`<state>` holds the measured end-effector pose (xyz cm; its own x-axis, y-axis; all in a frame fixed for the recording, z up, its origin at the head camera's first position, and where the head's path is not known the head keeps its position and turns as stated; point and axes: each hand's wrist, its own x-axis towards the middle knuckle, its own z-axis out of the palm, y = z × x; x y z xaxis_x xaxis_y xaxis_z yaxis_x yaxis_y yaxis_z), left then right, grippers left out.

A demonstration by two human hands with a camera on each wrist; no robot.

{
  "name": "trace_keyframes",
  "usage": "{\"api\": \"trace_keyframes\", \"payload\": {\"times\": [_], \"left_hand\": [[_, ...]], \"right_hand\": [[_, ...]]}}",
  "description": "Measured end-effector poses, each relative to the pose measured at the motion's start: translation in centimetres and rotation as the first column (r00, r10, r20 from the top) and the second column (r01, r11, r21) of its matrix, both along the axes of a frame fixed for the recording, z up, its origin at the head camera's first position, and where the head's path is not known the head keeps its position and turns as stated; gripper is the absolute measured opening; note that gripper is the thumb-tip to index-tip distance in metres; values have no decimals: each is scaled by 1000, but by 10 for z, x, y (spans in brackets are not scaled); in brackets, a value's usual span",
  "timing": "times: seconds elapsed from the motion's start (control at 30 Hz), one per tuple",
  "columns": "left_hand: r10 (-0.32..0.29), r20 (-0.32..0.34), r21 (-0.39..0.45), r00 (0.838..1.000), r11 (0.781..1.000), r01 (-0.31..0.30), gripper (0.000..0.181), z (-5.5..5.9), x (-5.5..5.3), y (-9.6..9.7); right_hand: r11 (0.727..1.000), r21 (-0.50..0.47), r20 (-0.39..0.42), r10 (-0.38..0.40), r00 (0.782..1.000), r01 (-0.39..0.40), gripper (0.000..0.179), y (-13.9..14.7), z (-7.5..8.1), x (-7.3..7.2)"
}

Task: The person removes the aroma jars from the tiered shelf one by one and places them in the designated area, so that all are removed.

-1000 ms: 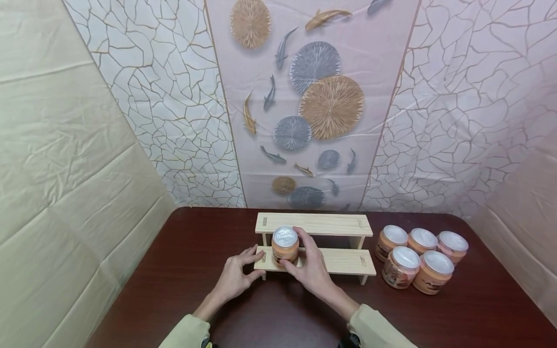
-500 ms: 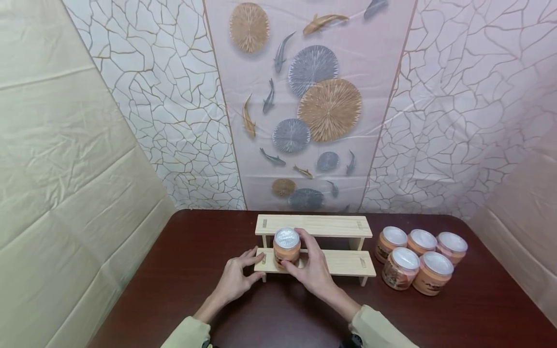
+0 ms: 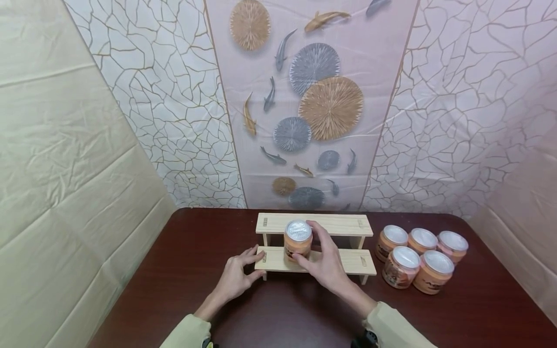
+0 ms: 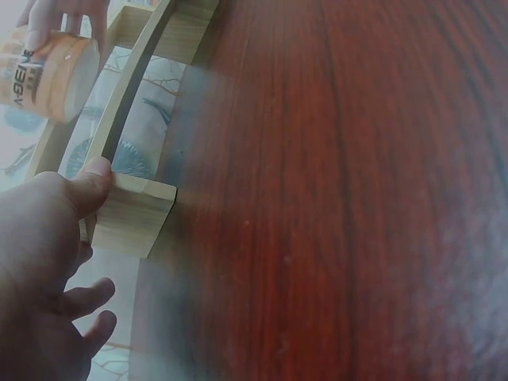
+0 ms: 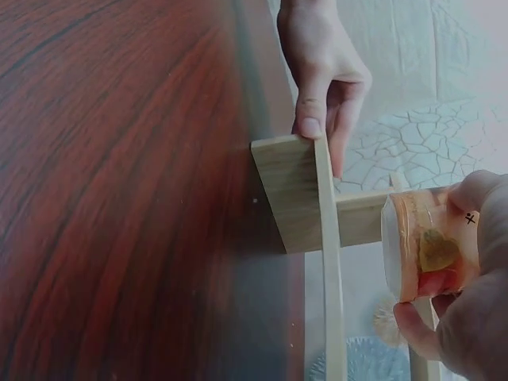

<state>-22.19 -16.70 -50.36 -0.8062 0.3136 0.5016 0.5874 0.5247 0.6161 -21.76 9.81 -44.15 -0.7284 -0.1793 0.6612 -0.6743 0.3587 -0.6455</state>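
My right hand [image 3: 324, 261] grips an orange-labelled jar [image 3: 297, 247] with a silvery top, thumb in front and fingers behind. In the right wrist view a gap shows between the jar's pale base [image 5: 391, 250] and the lower board [image 5: 329, 262] of the two-step wooden display rack. My left hand [image 3: 235, 274] pinches the left end of this lower board, with the thumb [image 4: 94, 178] at its front edge. The rack's upper board [image 3: 317, 224] stands behind and higher. Part of the jar's right side is hidden by my right hand in the head view.
Several matching jars [image 3: 406, 257] stand grouped to the right of the rack on the dark red-brown table [image 3: 287, 319]. A patterned cloth [image 3: 300, 96] hangs behind the table's back edge, with pale cloth walls [image 3: 78, 145] on both sides.
My right hand has lifted the jar off the left part of the lower board and moved it right. The left hand stays at the board's end.
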Motion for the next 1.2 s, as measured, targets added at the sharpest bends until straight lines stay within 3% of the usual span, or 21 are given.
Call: {"api": "trace_keyframes", "payload": {"times": [0.23,0.47,0.73,1.2], "left_hand": [[-2,6,10,1000,1000,2,47,-1,-1,-1],[1,14,15,1000,1000,-2,47,-3,0,-1],[-3,2,14,1000,1000,3,47,-2,1,0],[4,6,13,1000,1000,-4,46,-2,1,2]], "right_hand": [[998,14,-81,-55,995,56,83,15,9,1],[997,23,-46,-73,996,75,83,35,14,2],[987,50,-48,-149,988,151,84,63,21,6],[989,43,-67,-138,988,141,88,104,38,14]]}}
